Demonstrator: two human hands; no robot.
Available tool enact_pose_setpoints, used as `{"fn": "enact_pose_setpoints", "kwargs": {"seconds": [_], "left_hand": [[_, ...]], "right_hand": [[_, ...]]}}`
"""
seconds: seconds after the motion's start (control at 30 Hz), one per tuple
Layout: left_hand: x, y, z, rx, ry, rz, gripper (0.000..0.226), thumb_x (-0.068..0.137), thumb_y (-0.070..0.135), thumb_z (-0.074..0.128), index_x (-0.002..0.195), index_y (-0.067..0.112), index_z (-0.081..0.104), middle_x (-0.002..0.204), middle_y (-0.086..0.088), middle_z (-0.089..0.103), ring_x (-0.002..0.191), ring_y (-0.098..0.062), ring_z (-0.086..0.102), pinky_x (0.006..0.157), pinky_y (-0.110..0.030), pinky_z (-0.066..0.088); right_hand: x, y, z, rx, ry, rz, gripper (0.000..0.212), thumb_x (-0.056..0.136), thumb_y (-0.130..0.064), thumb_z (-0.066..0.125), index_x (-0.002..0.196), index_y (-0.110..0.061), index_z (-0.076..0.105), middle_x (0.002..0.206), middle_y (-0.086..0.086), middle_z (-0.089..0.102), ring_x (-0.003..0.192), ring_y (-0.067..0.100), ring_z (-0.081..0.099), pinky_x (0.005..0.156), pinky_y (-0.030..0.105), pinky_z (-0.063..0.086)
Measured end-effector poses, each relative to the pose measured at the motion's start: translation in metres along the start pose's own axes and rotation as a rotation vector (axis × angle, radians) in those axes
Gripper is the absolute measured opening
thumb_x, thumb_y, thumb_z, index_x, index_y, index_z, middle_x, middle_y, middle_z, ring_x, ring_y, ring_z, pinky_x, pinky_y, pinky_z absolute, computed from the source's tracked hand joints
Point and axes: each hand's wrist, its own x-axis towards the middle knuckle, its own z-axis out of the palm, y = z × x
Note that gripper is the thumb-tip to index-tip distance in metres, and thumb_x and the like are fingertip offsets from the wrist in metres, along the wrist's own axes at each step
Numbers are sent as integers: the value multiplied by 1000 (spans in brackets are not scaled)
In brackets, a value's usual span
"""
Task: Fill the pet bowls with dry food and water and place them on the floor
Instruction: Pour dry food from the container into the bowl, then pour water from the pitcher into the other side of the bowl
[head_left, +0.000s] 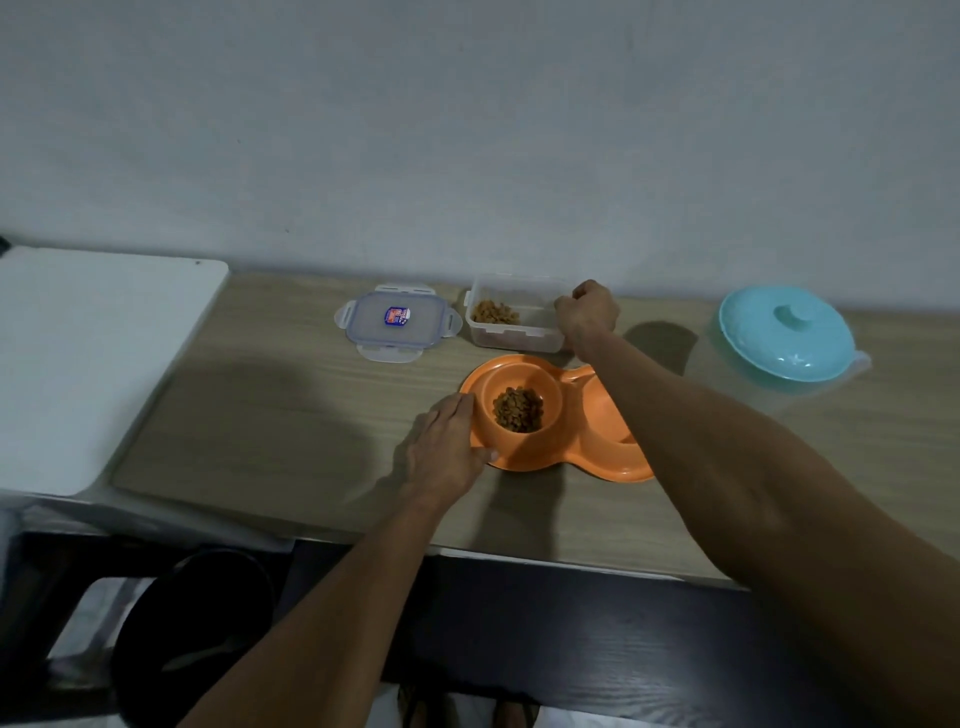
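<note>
While the left hand (445, 441) lies palm-down on the worktop (270, 415), its fingers spread loosely against the left rim of the orange double pet bowl (566, 447), its grip is loose and closes on nothing. That bowl sits near the worktop's middle, with dry food (518, 409) heaped in its left well; the right well is partly hidden by the right forearm. Stretched forward across the bowl, the right hand (587, 314) curls into a closed grip at the right edge of the clear food container (511, 317); whether it pinches the wall or holds kibble cannot be told. More kibble lies in the container's left end. Its clip lid (397, 322) rests flat just to the left. A jug with a turquoise lid (787, 335) stands well to the right.
</note>
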Motion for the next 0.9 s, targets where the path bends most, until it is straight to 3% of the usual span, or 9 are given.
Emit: {"fn": "enact_pose_setpoints", "kwargs": {"seconds": [0.2, 0.37, 0.47, 0.63, 0.9], "left_hand": [[0, -2, 1, 10, -2, 27, 87, 81, 45, 72, 151, 22, 26, 156, 3, 32, 142, -21, 30, 109, -40, 36], [0, -3, 1, 61, -14, 83, 87, 86, 46, 66, 154, 19, 18, 158, -3, 27, 143, -25, 28, 112, -40, 31], [-1, -7, -1, 7, -49, 132, 92, 86, 47, 64, 155, 22, 8, 159, -5, 23, 145, -29, 25, 114, -45, 28], [-3, 0, -17, -40, 117, 217, 86, 78, 56, 64, 146, 20, 27, 142, -5, 44, 132, -26, 43, 103, -41, 38], [4, 71, -9, 115, 15, 430, 88, 81, 61, 57, 149, 14, 28, 155, -8, 32, 142, -27, 28, 112, -44, 27]], "right_hand": [[0, 5, 4, -69, 15, 5, 25, 91, -15, 54, 110, -5, 66, 113, 18, 67, 105, 34, 63, 75, 29, 44], [-7, 4, -9, -132, 23, -26, 24, 92, -21, 57, 99, -2, 70, 103, 18, 71, 101, 34, 65, 80, 32, 49], [-18, -3, -31, -139, 71, -62, 25, 91, -24, 57, 91, -2, 68, 93, 18, 69, 101, 35, 64, 75, 31, 45], [-46, -22, -80, -166, 193, -180, 35, 94, -27, 52, 113, -1, 66, 115, 20, 67, 119, 36, 52, 91, 36, 44], [-63, -4, -172, -154, 434, -270, 29, 90, -24, 47, 95, -6, 68, 97, 14, 71, 97, 34, 60, 77, 36, 45]]}}
